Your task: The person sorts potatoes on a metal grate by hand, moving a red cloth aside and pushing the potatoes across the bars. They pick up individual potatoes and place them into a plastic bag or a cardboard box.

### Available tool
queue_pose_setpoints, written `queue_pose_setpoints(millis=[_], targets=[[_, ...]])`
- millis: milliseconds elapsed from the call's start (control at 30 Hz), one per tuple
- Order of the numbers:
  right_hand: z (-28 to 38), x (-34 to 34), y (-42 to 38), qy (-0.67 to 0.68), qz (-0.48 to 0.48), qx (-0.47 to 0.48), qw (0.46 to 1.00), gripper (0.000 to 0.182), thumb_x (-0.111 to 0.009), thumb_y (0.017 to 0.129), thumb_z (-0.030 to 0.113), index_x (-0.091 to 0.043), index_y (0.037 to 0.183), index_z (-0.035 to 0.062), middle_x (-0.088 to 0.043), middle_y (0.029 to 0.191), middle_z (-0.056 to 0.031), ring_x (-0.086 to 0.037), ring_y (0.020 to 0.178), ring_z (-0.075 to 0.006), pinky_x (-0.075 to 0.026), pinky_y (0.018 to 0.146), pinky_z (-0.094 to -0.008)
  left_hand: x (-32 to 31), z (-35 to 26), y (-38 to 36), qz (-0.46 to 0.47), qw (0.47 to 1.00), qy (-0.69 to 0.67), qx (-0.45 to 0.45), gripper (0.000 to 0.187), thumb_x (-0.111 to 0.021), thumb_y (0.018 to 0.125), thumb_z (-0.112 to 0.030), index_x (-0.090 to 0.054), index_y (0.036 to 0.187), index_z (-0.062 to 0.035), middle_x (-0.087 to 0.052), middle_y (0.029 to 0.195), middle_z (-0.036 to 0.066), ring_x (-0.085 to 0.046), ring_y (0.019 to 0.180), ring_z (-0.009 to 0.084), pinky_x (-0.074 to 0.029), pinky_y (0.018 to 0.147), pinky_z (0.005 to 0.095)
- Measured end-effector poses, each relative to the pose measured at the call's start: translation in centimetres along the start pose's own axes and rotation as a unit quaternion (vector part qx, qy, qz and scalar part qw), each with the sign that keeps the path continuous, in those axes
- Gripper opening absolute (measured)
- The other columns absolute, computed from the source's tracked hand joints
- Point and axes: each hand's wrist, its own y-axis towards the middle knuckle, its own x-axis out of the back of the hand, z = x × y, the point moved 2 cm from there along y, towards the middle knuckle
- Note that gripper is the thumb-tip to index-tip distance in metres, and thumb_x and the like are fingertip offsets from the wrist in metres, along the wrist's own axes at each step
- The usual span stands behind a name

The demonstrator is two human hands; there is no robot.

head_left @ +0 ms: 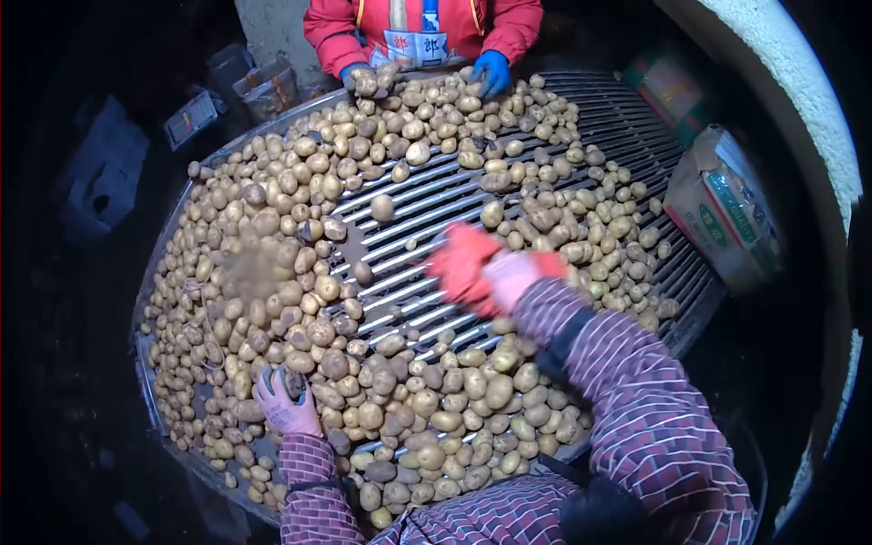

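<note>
Many potatoes [372, 415] lie over a slatted metal table [413, 238]. At the lower left, my left hand [287, 402], in a pink glove, has its fingers wrapped round a dark, dirty potato [294, 385]. Right of the middle, my right hand [511, 275], also gloved in pink and blurred by motion, is closed on a red cloth [468, 263] above the bare slats. Part of the cloth shows on either side of that hand. A few loose potatoes [382, 208] rest on the slats to its left.
Across the table stands a person in a red jacket [400, 32] with blue gloves [491, 73], hands at the potatoes. A cardboard box [718, 209] is beyond the right edge. A scale-like device [191, 119] and a pale container [104, 173] are at the left.
</note>
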Motion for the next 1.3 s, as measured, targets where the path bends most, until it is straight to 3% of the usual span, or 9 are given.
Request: queue_pose_setpoints(millis=[233, 333, 667, 767, 867, 1033, 1100, 1167, 1300], targets=[[-12.6, -4.5, 9.0, -0.1, -0.125, -0.317, 0.935, 0.018, -0.05, 0.087, 0.017, -0.064, 0.095, 0.0104, -0.058, 0.098, -0.0091, -0.063, 0.082, -0.0239, -0.055, 0.066, -0.0356, 0.0, -0.3, 0.6, 0.011, 1.0, 0.001, -0.012, 0.051, -0.074, 0.067, -0.01, -0.055, 0.114, -0.0048, -0.049, 0.124, 0.018, -0.044, 0.116, 0.0406, -0.037, 0.099, 0.0502], [-15.5, -4.0, 14.0, 0.083, -0.14, -0.439, 0.884, 0.017, -0.051, 0.089, 0.016, -0.059, 0.101, 0.007, -0.059, 0.103, -0.0139, -0.065, 0.092, -0.0267, -0.054, 0.072, -0.0386, -0.3, -0.9, 0.8, -0.008, 1.0, 0.005, -0.019, 0.049, -0.073, 0.067, -0.009, -0.055, 0.113, -0.0042, -0.051, 0.122, 0.018, -0.044, 0.116, 0.0408, -0.037, 0.099, 0.0511], [14.3, 2.5, 12.8, 0.231, -0.043, 0.038, 0.971, 0.029, -0.05, 0.087, 0.019, -0.061, 0.109, 0.0033, -0.063, 0.103, -0.0197, -0.064, 0.094, -0.0313, -0.052, 0.08, -0.0407, -1.4, -0.3, 0.6, -0.041, 0.999, -0.022, -0.025, 0.045, -0.075, 0.068, -0.015, -0.059, 0.109, -0.0073, -0.053, 0.12, 0.016, -0.049, 0.111, 0.0371, -0.04, 0.094, 0.0486], [12.5, -0.5, 5.8, 0.177, 0.049, 0.109, 0.977, 0.031, -0.052, 0.087, 0.021, -0.063, 0.11, 0.0026, -0.064, 0.103, -0.0208, -0.064, 0.095, -0.0313, -0.051, 0.081, -0.0408, -0.7, -0.1, 0.7, -0.025, 0.999, -0.015, -0.022, 0.044, -0.075, 0.068, -0.018, -0.059, 0.108, -0.0077, -0.053, 0.12, 0.016, -0.049, 0.11, 0.0372, -0.041, 0.093, 0.0473], [0.4, -3.2, 0.0, 0.019, -0.003, 0.004, 1.0, 0.029, -0.047, 0.087, 0.013, -0.062, 0.108, 0.0008, -0.063, 0.101, -0.0209, -0.065, 0.092, -0.0307, -0.053, 0.079, -0.041, -0.6, -0.5, 0.6, -0.01, 0.999, -0.031, 0.038, 0.045, -0.075, 0.067, -0.019, -0.06, 0.108, -0.0091, -0.052, 0.118, 0.017, -0.051, 0.106, 0.0381, -0.042, 0.091, 0.0468], [-9.1, 4.2, -2.3, 0.299, -0.158, -0.281, 0.898, 0.028, -0.059, 0.082, 0.023, -0.063, 0.101, 0.0024, -0.064, 0.1, -0.0257, -0.061, 0.097, -0.04, -0.049, 0.08, -0.0485, 1.2, -4.6, -0.5, 0.034, 0.981, -0.188, 0.018, 0.04, -0.076, 0.067, -0.015, -0.061, 0.103, -0.0052, -0.056, 0.104, 0.016, -0.055, 0.099, 0.0334, -0.045, 0.087, 0.0408], [-3.7, 9.8, -6.4, 0.473, -0.277, -0.173, 0.819, 0.023, -0.057, 0.083, 0.022, -0.063, 0.097, 0.0046, -0.067, 0.093, -0.0187, -0.066, 0.087, -0.0334, -0.053, 0.068, -0.0436, 2.3, -5.0, -2.1, 0.026, 0.966, -0.257, 0.026, 0.037, -0.076, 0.068, -0.011, -0.061, 0.101, -0.0031, -0.057, 0.103, 0.015, -0.056, 0.098, 0.0316, -0.046, 0.087, 0.0381], [3.6, 10.7, -7.6, 0.158, 0.064, 0.039, 0.985, 0.026, -0.053, 0.085, 0.026, -0.067, 0.103, 0.0134, -0.066, 0.101, -0.01, -0.064, 0.085, -0.0209, -0.05, 0.071, -0.0347, 4.8, -5.1, -3.7, -0.016, 0.95, -0.311, 0.029, 0.033, -0.074, 0.071, -0.004, -0.06, 0.101, -0.0009, -0.057, 0.104, 0.014, -0.056, 0.097, 0.0279, -0.046, 0.088, 0.0358], [20.5, 2.1, -15.2, 0.203, -0.141, 0.361, 0.899, 0.034, -0.057, 0.077, 0.026, -0.063, 0.108, 0.014, -0.054, 0.114, -0.011, -0.051, 0.108, -0.0317, -0.043, 0.09, -0.0415, 6.8, 0.7, -7.2, -0.11, 0.956, -0.252, 0.101, 0.04, -0.069, 0.074, 0.003, -0.057, 0.112, -0.0001, -0.055, 0.112, 0.013, -0.054, 0.104, 0.0263, -0.043, 0.092, 0.0362]])
